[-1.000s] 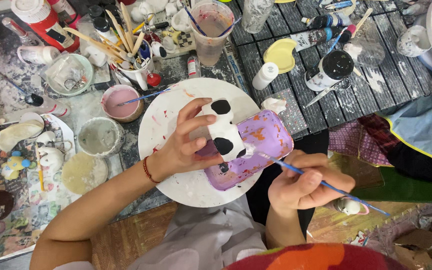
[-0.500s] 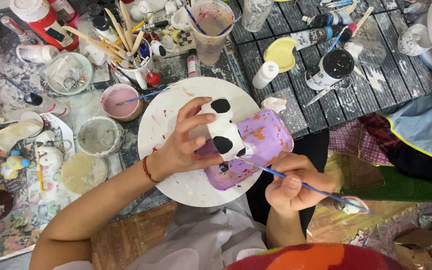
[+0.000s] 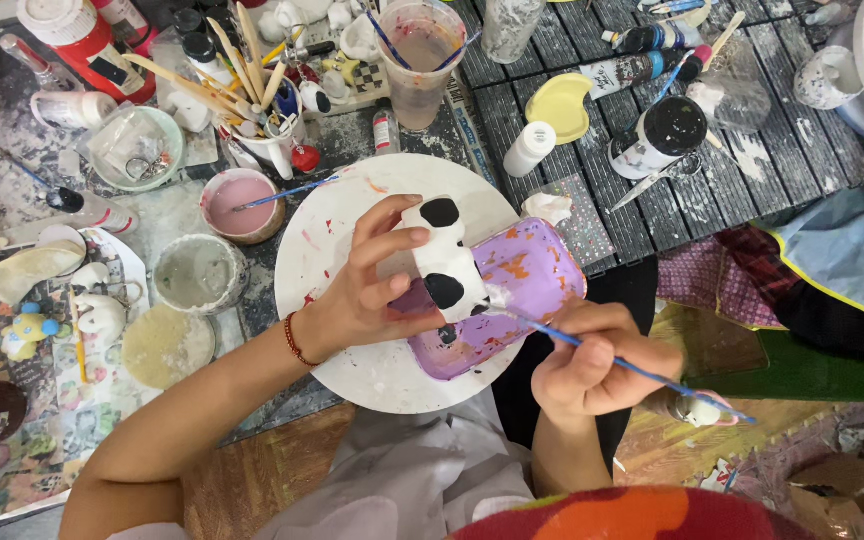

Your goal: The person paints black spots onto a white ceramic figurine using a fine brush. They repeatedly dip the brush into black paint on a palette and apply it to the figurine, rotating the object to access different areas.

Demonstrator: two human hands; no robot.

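My left hand (image 3: 367, 285) grips a small white figure with black spots (image 3: 447, 268), tilted over a purple tray-shaped base (image 3: 517, 290). Both rest above a round white turntable plate (image 3: 337, 225) smeared with paint. My right hand (image 3: 597, 355) holds a thin blue-handled paintbrush (image 3: 642, 372). Its tip touches the figure's side where white meets purple. A red bracelet circles my left wrist.
A pink paint bowl (image 3: 237, 203) with a brush, a grey water cup (image 3: 195, 273), a jar of brushes and sticks (image 3: 257, 95), a murky rinse cup (image 3: 422, 60) and paint bottles (image 3: 657, 135) crowd the table. Another person's blue sleeve (image 3: 842, 255) shows at right.
My right hand has risen toward the figure and turned the brush, so its tip now touches the figure's lower side. The left hand has kept hold of the figure.
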